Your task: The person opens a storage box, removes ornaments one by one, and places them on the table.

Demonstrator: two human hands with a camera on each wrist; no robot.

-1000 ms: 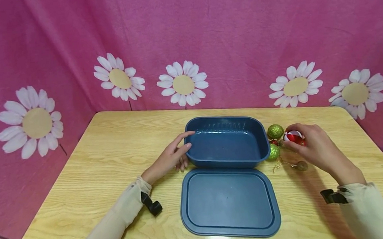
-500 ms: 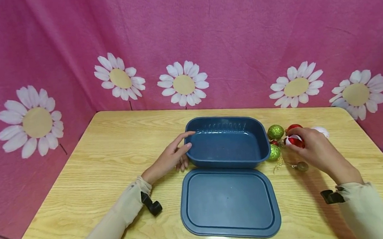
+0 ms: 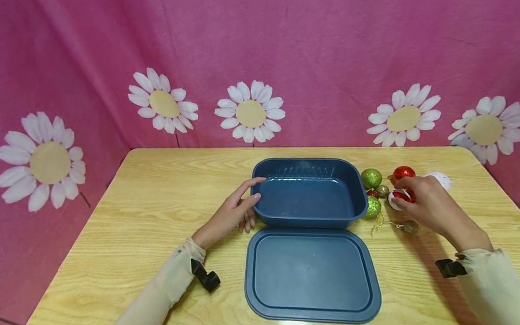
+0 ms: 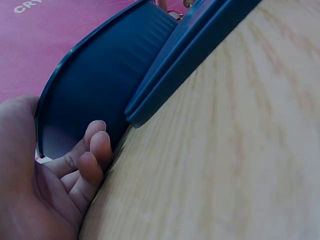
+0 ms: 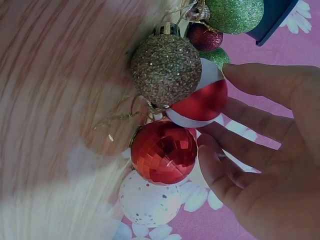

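My right hand (image 3: 437, 209) holds a red-and-white Christmas bauble (image 3: 400, 199) between thumb and fingers, low over the table. In the right wrist view, a glittery gold bauble (image 5: 166, 70) partly covers that bauble (image 5: 205, 102). A faceted red bauble (image 5: 164, 151) and a white speckled bauble (image 5: 150, 199) lie close to my fingertips. At the left end of a blue rectangular tub (image 3: 306, 222), my left hand (image 3: 229, 214) grips the wall, with index finger and thumb over the rim and the other fingers curled outside. The left wrist view shows this tub (image 4: 95, 80) from low down.
A matching blue lid (image 3: 311, 273) lies flat before the tub. Two green glitter baubles (image 3: 371, 178), a small dark red bauble (image 3: 372, 194) and a small gold bauble (image 3: 383, 191) sit along its right side. A shiny red bauble (image 3: 404, 174) lies behind my right hand.
My right hand has shifted slightly toward me with the red-and-white bauble. The shiny red and white baubles behind it have come into view. My left hand, tub and lid stay in place.
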